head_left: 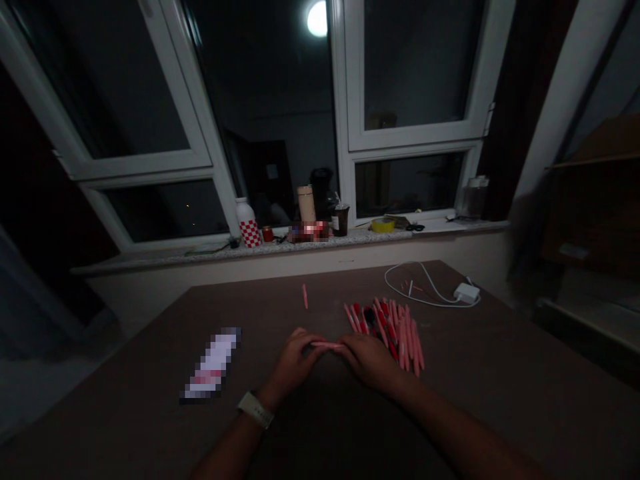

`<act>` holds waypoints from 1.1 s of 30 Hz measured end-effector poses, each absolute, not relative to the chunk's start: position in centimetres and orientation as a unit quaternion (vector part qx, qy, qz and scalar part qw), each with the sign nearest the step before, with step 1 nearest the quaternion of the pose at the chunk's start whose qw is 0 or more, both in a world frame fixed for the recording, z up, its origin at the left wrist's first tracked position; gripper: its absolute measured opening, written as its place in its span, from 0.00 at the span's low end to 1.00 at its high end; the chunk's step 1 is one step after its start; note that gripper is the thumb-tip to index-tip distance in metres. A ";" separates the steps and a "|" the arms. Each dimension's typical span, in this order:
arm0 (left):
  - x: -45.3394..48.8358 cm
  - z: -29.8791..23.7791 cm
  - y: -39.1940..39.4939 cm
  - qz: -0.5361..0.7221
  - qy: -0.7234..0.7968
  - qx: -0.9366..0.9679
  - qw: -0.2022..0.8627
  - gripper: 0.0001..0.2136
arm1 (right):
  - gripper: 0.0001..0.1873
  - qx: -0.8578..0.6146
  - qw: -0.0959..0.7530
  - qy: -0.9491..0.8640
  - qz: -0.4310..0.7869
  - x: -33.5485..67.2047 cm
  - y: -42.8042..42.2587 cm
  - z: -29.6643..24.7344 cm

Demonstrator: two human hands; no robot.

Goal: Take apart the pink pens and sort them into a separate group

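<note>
A slim pink pen (327,345) lies crosswise between my two hands. My left hand (296,357) is closed on its left end, with a pale watch band on the wrist. My right hand (369,360) pinches the other end, its fingertips partly hiding the pen. Just beyond and right of my right hand is a pile of pink and red pens (410,337), some hidden behind the hand. A single pink pen (305,296) rests apart, farther back on the table.
Left on the brown table (150,360) lies a blurred-out phone (213,365). At back right a white charger (467,293) trails a looped cable around several small pieces. The windowsill behind holds a checkered bottle (248,223), a beige flask (307,203) and yellow tape (383,225).
</note>
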State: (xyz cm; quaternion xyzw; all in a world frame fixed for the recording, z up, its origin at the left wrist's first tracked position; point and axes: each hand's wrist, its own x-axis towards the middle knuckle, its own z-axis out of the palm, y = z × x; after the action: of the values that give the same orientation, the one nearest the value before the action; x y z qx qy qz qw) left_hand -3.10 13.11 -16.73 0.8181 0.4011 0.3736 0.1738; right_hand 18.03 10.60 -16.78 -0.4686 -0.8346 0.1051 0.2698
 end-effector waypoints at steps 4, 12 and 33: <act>-3.1 -16.8 13.1 0.363 0.423 0.812 0.174 0.11 | 0.17 -0.466 0.272 -0.836 0.106 18.1 10.5 -16.7; -3.1 -16.2 12.8 0.363 0.380 0.833 0.173 0.12 | 0.19 -0.457 0.271 -0.834 0.152 18.3 10.4 -16.7; -2.9 -16.6 13.1 0.386 0.381 0.820 0.181 0.12 | 0.25 -0.192 0.466 -0.375 0.778 19.1 12.2 -16.4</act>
State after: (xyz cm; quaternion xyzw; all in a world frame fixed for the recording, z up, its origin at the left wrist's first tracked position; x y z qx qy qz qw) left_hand -2.90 13.11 -16.63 0.8200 0.3815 0.3863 0.1811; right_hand 19.05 12.25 -16.42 -0.1919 -0.3753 0.7780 0.4660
